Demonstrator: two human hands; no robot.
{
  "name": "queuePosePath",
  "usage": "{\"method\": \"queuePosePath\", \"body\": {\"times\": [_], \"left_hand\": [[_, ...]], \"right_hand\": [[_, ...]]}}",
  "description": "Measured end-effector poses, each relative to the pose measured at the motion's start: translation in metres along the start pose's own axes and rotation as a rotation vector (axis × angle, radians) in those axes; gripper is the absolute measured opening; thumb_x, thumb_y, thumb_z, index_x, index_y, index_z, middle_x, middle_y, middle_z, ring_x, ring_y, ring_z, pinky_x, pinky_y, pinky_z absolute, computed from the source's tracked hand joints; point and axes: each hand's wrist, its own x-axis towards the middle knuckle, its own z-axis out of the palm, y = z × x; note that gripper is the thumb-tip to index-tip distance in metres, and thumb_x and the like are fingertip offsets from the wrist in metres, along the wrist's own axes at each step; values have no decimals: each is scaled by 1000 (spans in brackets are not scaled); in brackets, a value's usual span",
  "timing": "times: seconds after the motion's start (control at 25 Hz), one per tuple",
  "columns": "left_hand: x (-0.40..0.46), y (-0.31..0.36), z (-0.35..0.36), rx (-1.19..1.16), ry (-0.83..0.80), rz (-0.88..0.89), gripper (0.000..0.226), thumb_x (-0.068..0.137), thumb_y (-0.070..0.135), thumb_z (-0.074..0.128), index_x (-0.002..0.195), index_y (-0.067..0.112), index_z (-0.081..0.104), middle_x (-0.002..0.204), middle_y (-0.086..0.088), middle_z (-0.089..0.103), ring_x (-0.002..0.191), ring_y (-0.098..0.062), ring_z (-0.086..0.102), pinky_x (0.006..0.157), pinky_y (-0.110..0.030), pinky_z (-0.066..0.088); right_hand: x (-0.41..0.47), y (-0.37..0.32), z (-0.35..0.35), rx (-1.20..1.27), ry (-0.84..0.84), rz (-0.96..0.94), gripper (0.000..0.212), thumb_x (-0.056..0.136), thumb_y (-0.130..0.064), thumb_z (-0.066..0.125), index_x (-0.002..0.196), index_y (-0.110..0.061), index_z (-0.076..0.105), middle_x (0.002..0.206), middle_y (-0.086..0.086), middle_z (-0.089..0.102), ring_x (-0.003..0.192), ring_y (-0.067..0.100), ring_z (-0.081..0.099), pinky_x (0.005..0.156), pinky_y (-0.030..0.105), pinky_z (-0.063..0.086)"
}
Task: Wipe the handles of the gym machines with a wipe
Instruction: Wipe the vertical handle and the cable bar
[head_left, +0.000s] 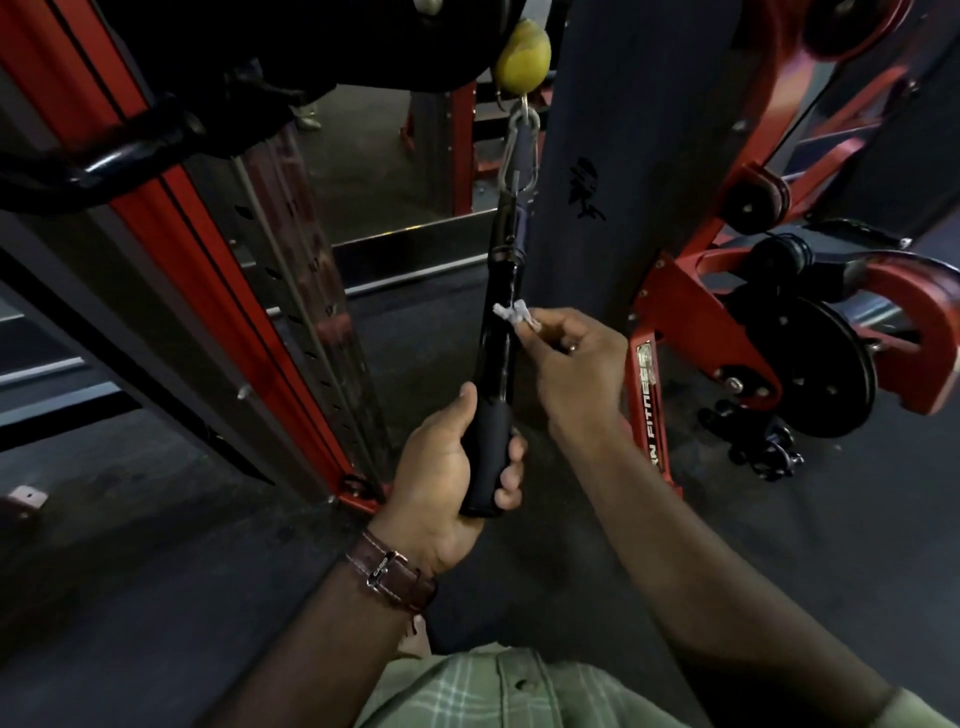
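Head view: left hand (451, 467) gripping lower foam end of long black cable-machine handle bar (500, 332), hanging from silver carabiner (519, 153) under yellow stopper ball (522, 57). Right hand (576, 364) pinching small crumpled white wipe (511, 315), pressing it against glossy mid-shaft. Step: wiping shaft, seemingly midway. Next: sliding wipe along bar, then regripping so foam grip gets wiped.

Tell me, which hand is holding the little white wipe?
The right hand pinches the white wipe against the black bar. The left hand, the one with the brown watch strap, holds the bar's grip.
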Motion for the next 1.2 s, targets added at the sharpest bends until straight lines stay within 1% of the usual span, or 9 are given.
{"method": "queuePosePath", "body": {"times": [0.2, 0.32, 0.44, 0.52, 0.6, 0.72, 0.88, 1.0, 1.2], "left_hand": [[4, 1, 0, 12, -12, -7, 43, 103, 48, 36, 101, 11, 57, 63, -7, 51, 41, -14, 43, 36, -18, 33], [3, -2, 8, -22, -39, -21, 44, 104, 48, 34, 95, 11, 55, 62, -8, 49, 41, -13, 43, 36, -17, 33], [4, -1, 12, -2, -10, 3, 43, 104, 49, 34, 99, 12, 55, 61, -8, 50, 41, -14, 43, 35, -18, 33], [8, -2, 11, 36, 46, 27, 46, 104, 50, 34, 98, 12, 59, 61, -8, 51, 40, -15, 44, 36, -18, 33], [11, -4, 12, 67, 103, 46, 50, 104, 52, 34, 100, 12, 62, 61, -8, 53, 41, -16, 45, 36, -19, 34], [12, -5, 17, 114, 139, 86, 56, 103, 57, 32, 108, 10, 61, 63, -8, 54, 44, -17, 47, 38, -21, 36], [10, -6, 21, 148, 108, 131, 93, 82, 87, 17, 114, 17, 68, 65, -9, 55, 49, -18, 47, 41, -24, 36], [9, -12, 24, 149, 114, 196, 100, 71, 92, 4, 80, 19, 72, 62, -12, 53, 47, -22, 46, 41, -24, 34], [8, -13, 22, 131, 249, 257, 106, 50, 98, 19, 119, 22, 48, 75, -21, 66, 51, -25, 56, 44, -27, 39]], "right_hand": [[-54, 7, -9, 291, -181, 336, 15, 93, -7, 66, 80, -13, 67, 68, 15, 62, 55, 24, 56, 53, 31, 48], [-13, 11, 0, 308, 15, 515, 17, 93, 0, 61, 85, -12, 69, 66, 7, 60, 55, 17, 50, 46, 21, 42], [-15, 6, 0, 355, -18, 548, 17, 95, -2, 58, 84, -12, 66, 63, 9, 54, 49, 20, 47, 43, 23, 40], [-47, -4, -15, 360, -132, 456, 13, 94, -5, 64, 82, -9, 66, 64, 16, 54, 46, 24, 49, 42, 30, 45], [-53, -8, -28, 80, -143, 93, 6, 89, -12, 73, 83, -12, 74, 74, 9, 64, 58, 25, 60, 50, 35, 52], [-2, -21, -22, -520, -265, -465, 9, 88, -28, 73, 92, -21, 77, 82, -6, 61, 71, 7, 56, 63, 16, 44], [26, -42, -15, -721, -500, -465, 10, 90, -26, 71, 87, -18, 77, 85, -6, 58, 69, 4, 52, 64, 19, 45], [2, -51, -25, -785, -806, -494, 12, 90, -21, 68, 82, -17, 76, 83, -6, 56, 70, 8, 56, 62, 27, 48], [47, -67, -5, -799, -651, -338, 11, 90, -30, 72, 84, -23, 78, 80, -8, 70, 73, 4, 66, 71, 33, 60]]}}
